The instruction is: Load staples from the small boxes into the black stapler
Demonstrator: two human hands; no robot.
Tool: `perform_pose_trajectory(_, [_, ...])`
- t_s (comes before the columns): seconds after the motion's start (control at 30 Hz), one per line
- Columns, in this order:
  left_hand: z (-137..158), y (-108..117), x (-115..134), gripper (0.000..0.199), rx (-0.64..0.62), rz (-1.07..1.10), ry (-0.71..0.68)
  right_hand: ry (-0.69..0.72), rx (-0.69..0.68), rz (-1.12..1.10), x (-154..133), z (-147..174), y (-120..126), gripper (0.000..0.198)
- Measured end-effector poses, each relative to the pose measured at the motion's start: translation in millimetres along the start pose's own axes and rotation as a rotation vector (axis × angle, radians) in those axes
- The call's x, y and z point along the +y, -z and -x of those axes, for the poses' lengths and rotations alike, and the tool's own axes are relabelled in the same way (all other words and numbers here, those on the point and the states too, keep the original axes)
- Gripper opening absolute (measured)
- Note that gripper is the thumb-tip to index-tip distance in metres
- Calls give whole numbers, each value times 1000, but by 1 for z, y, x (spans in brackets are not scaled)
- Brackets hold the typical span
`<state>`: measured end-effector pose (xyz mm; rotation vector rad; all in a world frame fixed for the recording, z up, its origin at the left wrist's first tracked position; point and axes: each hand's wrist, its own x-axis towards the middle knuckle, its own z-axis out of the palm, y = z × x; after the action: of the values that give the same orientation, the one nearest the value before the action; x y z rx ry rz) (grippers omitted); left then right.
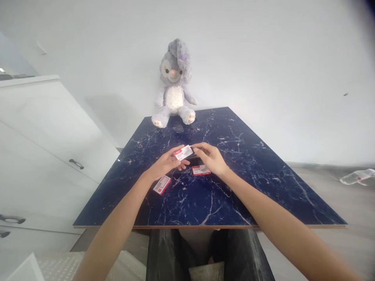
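A small red and white cardboard box [183, 153] is raised over the table, tilted, with its printed face toward me. My left hand [167, 164] grips it from the left, thumb in front and some fingers underneath. At the box's right end, the thumb and forefinger of my right hand [211, 157] are pinched together. Whether a flap or something small sits between them is too fine to see. Beneath my hands, a dark object [192, 159] is partly hidden. A second red and white box [200, 170] lies below my right hand, and a third box [162, 185] lies near my left wrist.
The blue marble-patterned table [211, 199] has its front edge close to my legs. A grey plush rabbit [175, 84] sits at the back against the wall. White cabinets [43, 156] stand to the left. A clear plastic item [357, 176] lies on the floor at right.
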<state>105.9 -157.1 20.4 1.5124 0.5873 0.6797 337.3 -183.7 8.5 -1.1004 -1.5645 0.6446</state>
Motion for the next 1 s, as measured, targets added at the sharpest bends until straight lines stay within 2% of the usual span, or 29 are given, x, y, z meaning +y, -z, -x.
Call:
perform_pose_trajectory(0.1, [2,-1,6,70,-72,-268,87,-74,227,165,13,-7,10,36])
perform_pose_trajectory(0.13, [3,-1,9,66,-53,-391,87,-96,277,257,18,-10,16,38])
perform_pose_trajectory(0.2, [4,3,13,54,128,-607,-6,-152,287,475,26,-15,29,40])
perform_pose_trajectory(0.3, [4,15,14,35,543,-728,-212,-284,143,731,30,-17,42,32])
perform_pose_trajectory(0.33, [3,21,12,34,615,-744,-238,-316,93,784,29,-17,43,29])
perform_pose_trajectory(0.37, [2,26,8,36,634,-766,-243,-335,50,825,27,-15,41,27])
perform_pose_trajectory(0.4, [0,31,3,42,602,-799,-226,-328,23,865,23,-13,38,29])
perform_pose_trajectory(0.5, [-8,39,-14,67,427,-896,-113,-296,-29,971,10,-6,22,56])
perform_pose_trajectory(0.57, [-12,39,-23,69,368,-904,-48,-277,-75,998,3,-2,12,68])
perform_pose_trajectory(0.7, [-16,38,-28,65,357,-843,-17,-72,-272,935,-2,4,2,83])
perform_pose_trajectory(0.9, [-16,38,-27,68,359,-826,1,8,-349,742,12,3,1,90])
perform_pose_trajectory(1.0, [-14,31,-22,71,319,-841,14,-1,-290,655,17,1,-6,85])
